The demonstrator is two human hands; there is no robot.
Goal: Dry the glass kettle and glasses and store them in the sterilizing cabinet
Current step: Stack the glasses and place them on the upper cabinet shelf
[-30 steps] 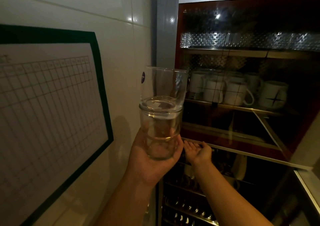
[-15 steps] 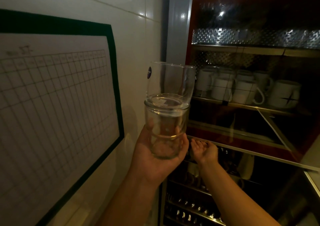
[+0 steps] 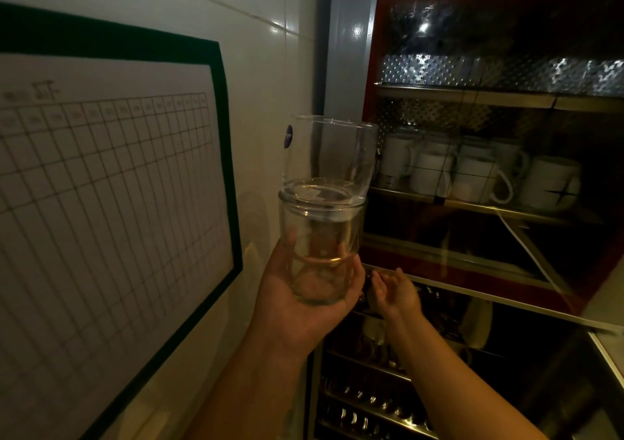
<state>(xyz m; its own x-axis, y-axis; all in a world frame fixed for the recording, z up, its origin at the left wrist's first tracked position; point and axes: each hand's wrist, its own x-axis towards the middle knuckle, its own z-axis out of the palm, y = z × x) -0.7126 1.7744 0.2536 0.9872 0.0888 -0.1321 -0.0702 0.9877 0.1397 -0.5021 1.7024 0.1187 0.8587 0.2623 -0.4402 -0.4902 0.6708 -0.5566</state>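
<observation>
My left hand (image 3: 300,308) grips the lower of two stacked clear glasses (image 3: 320,237), held upright in front of the sterilizing cabinet (image 3: 351,68). The upper glass (image 3: 329,152) carries a small dark sticker near its rim. My right hand (image 3: 393,292) reaches toward the bottom edge of the cabinet's upper glass door (image 3: 472,270), fingers spread and palm up, holding nothing. Whether it touches the door edge I cannot tell. No glass kettle is in view.
Several white mugs (image 3: 472,176) stand on the cabinet's upper shelf behind the glass door. A lower compartment with wire racks (image 3: 371,402) holds dim metal items. A green-bordered grid chart (image 3: 101,203) hangs on the white tiled wall at left.
My left hand has kept the stacked glasses steady. My right hand has stayed at the door's bottom edge with fingers spreading a little. The view shifted slightly left.
</observation>
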